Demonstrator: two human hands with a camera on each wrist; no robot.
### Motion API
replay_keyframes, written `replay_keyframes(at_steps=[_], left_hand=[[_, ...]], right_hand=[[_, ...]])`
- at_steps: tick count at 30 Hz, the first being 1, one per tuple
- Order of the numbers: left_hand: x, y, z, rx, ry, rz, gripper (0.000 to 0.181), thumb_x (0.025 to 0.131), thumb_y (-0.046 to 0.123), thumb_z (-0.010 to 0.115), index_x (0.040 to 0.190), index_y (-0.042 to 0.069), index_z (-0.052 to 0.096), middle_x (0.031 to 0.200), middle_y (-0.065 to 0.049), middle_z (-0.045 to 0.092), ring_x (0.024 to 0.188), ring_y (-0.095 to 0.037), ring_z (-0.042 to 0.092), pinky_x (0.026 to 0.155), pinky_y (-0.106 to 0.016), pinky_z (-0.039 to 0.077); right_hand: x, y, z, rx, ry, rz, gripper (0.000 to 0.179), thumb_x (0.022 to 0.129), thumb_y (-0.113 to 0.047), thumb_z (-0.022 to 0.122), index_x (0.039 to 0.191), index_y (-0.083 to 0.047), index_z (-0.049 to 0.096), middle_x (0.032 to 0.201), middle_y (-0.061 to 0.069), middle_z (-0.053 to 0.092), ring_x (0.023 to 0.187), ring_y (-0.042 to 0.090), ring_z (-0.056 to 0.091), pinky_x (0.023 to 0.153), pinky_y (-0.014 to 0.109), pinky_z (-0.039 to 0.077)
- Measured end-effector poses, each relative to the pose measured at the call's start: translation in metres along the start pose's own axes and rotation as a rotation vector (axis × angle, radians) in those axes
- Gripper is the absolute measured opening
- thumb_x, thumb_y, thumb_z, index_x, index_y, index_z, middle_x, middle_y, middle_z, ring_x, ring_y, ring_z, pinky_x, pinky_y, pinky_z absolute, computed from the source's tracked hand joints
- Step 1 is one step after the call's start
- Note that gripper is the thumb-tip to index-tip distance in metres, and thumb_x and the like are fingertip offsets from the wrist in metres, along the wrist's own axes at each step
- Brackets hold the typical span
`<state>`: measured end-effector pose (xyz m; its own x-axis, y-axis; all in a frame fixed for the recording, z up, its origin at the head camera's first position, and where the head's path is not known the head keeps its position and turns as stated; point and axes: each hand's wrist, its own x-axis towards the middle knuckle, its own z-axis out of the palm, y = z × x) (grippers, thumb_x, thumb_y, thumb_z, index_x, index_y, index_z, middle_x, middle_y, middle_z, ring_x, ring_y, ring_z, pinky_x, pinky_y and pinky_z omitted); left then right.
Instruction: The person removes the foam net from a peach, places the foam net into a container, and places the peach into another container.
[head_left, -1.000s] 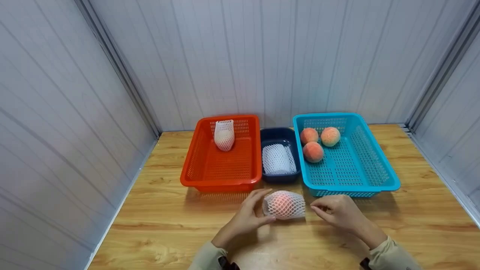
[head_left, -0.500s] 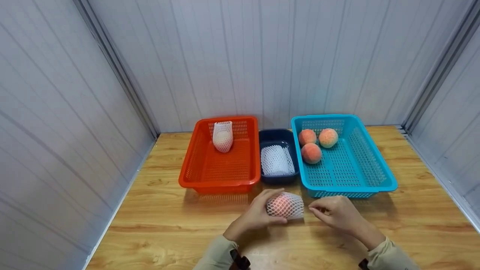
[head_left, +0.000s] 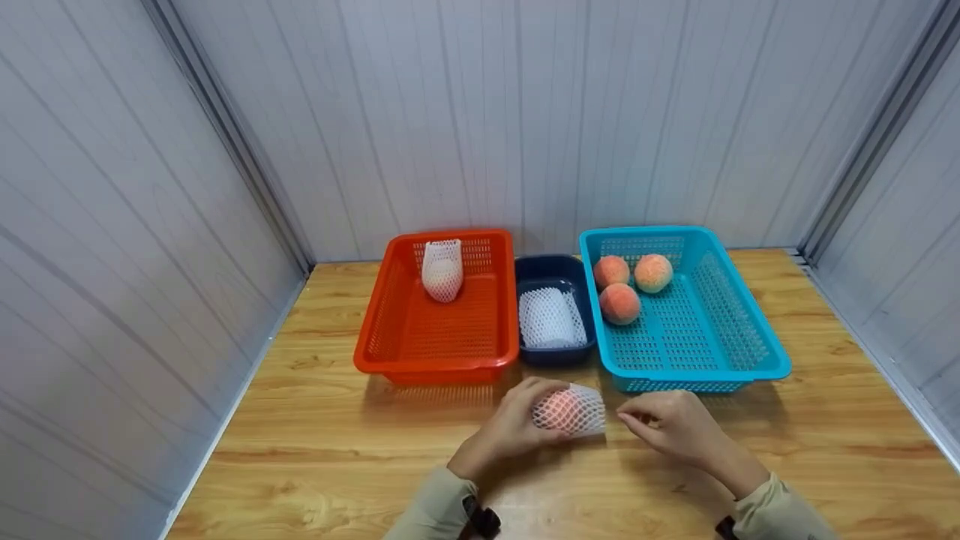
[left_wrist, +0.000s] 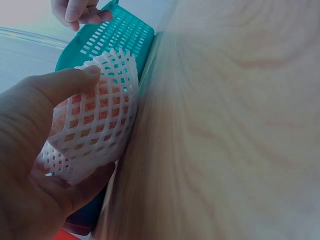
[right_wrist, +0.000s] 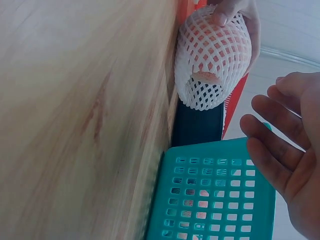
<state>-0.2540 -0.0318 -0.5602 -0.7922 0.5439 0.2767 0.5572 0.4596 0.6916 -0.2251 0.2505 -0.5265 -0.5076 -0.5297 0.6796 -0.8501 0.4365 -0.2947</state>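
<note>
While the left hand [head_left: 511, 424] grips a peach [head_left: 559, 412] inside a white foam net [head_left: 595, 412], the right hand [head_left: 676, 427] hangs just beside it, apart from the net. Left hand: thumb along the near side and fingers round the far side, clamped on the peach through the mesh. Right hand: fingers loosely bent and slightly apart, as the right wrist view shows. The net lies roughly sideways, its open end facing the right hand. Peach and net are at the front of the containers, low over the wooden table [head_left: 300, 465]; whether they touch the wood I cannot tell.

Behind the hands stand three containers in a row. At the person's left, a red basket [head_left: 454, 337] holds one pale, net-covered fruit [head_left: 442, 275] near its back wall. In the middle, a dark blue tray [head_left: 551, 268] contains white nets [head_left: 551, 319], lying flat. At the right, a turquoise basket [head_left: 686, 334] bears three bare peaches [head_left: 620, 303], grouped toward its back left corner. Pale cuffs [head_left: 435, 506] cover the forearms, with a small black device [head_left: 481, 519] visible at each wrist. Whitish panelled walls [head_left: 450, 112] enclose the table.
</note>
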Motion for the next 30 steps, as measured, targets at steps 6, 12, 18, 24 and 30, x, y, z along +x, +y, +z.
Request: replay_keyframes(at_steps=[6,12,18,24,30], left_hand=[[0.001,0.002,-0.006,-0.023,0.017,0.056,0.064,0.077,0.037,0.083,0.134,0.028,0.056,0.129,0.011,0.054,0.118,-0.009,0.047,0.101,-0.039,0.039],[0.002,0.016,-0.019,-0.118,0.022,0.058,0.062,0.076,0.041,0.082,0.132,0.030,0.057,0.127,0.012,0.055,0.117,-0.008,0.049,0.101,-0.036,0.040],[0.001,0.036,-0.030,-0.189,0.030,0.095,0.064,0.074,0.041,0.084,0.132,0.031,0.057,0.128,0.012,0.055,0.115,-0.009,0.050,0.100,-0.035,0.042],[0.001,0.053,-0.035,-0.216,0.053,0.193,0.065,0.073,0.029,0.086,0.131,0.019,0.058,0.126,0.005,0.058,0.113,-0.011,0.053,0.095,-0.033,0.046],[-0.003,0.082,-0.050,-0.252,0.068,0.281,0.065,0.070,0.013,0.088,0.128,0.004,0.059,0.123,-0.007,0.061,0.110,-0.015,0.056,0.093,-0.032,0.047]], right_hand=[[-0.001,0.002,0.001,0.018,-0.020,0.029,0.020,0.077,-0.001,0.078,0.087,-0.017,0.073,0.076,-0.013,0.065,0.062,-0.003,0.056,0.052,0.017,0.046],[0.001,0.000,0.001,0.056,-0.034,0.066,0.025,0.076,0.003,0.078,0.091,-0.016,0.073,0.079,-0.011,0.066,0.066,0.000,0.058,0.055,0.016,0.048],[0.009,-0.010,-0.001,0.115,0.016,0.031,0.027,0.077,0.007,0.075,0.096,-0.012,0.073,0.084,-0.005,0.067,0.073,0.006,0.061,0.061,0.021,0.051],[0.016,-0.022,-0.001,0.110,0.100,-0.066,0.038,0.068,0.016,0.074,0.098,-0.007,0.071,0.094,0.005,0.067,0.079,0.016,0.063,0.072,0.018,0.050],[0.021,-0.029,0.000,0.056,0.164,-0.140,0.013,0.092,-0.013,0.066,0.099,-0.004,0.070,0.099,0.008,0.065,0.086,0.021,0.061,0.083,0.021,0.048]])
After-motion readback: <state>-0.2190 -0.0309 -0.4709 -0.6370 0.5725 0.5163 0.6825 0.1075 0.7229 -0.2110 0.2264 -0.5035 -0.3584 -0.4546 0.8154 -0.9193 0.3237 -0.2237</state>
